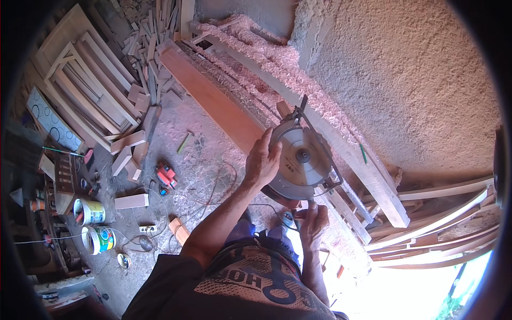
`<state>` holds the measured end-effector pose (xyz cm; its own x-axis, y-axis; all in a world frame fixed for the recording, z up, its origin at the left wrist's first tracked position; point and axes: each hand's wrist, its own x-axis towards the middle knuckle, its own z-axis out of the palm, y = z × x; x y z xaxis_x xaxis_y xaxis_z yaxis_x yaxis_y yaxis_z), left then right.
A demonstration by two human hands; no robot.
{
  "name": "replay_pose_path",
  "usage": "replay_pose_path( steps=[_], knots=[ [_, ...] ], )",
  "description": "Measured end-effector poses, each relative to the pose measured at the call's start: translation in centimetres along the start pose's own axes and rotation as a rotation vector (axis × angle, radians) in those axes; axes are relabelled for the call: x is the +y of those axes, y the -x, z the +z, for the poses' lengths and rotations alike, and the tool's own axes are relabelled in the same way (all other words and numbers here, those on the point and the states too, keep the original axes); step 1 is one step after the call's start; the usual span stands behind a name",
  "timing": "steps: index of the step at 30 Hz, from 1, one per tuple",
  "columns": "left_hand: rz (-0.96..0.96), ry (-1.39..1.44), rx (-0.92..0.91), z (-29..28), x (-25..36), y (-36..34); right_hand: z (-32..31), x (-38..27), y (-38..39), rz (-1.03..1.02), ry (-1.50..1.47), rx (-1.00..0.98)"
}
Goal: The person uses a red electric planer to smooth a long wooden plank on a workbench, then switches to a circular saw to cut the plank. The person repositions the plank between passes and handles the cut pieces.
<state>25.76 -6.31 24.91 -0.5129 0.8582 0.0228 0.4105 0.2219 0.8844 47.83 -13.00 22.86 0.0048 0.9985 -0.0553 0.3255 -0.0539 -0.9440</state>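
A circular saw (pixel 290 184) is held in front of me over the workbench, its round toothed blade (pixel 314 165) facing up toward me. My left hand (pixel 264 164) is closed on the saw's left side, thumb and fingers along the housing near the blade. Below the saw, my right hand (pixel 313 223) is closed at its lower edge, with one finger pointing up against the guard. The exact part in the right hand's grip is hidden. A reddish-brown plank (pixel 213 98) lies along the bench, running under the saw.
Pink wood shavings (pixel 320 96) heap along the bench against a rough wall (pixel 394 69). Long beams (pixel 384 197) and curved boards (pixel 442 224) lie right. On the floor are a red power tool (pixel 166 175), cables, buckets (pixel 98 240) and a wood block (pixel 132 201). Timber frames (pixel 90 85) lean left.
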Motion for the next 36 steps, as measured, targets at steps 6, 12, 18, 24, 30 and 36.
replay_pose_path(
  steps=[6,12,18,24,30,36],
  knots=[
    [0.134,-0.026,0.094,1.1,-1.8,-0.2,-0.5,-0.5,-0.2,0.573,-0.954,-0.232],
    [0.094,-0.047,0.062,0.7,-1.3,-0.5,0.5,-2.0,0.6,-0.35,0.236,0.129],
    [-0.013,0.019,-0.042,-0.2,0.6,0.1,-0.7,0.3,0.0,-0.062,0.15,-0.017],
    [0.115,-0.052,0.084,0.9,-1.7,-0.2,-0.2,-2.2,0.4,0.341,-0.423,-0.08],
    [0.121,-0.021,0.09,1.4,-1.4,-0.1,-0.5,-1.4,-0.3,0.492,-0.723,-0.09],
    [0.058,-0.002,0.065,0.8,-1.0,0.1,-0.8,-1.1,0.4,0.494,-0.805,-0.226]
  ],
)
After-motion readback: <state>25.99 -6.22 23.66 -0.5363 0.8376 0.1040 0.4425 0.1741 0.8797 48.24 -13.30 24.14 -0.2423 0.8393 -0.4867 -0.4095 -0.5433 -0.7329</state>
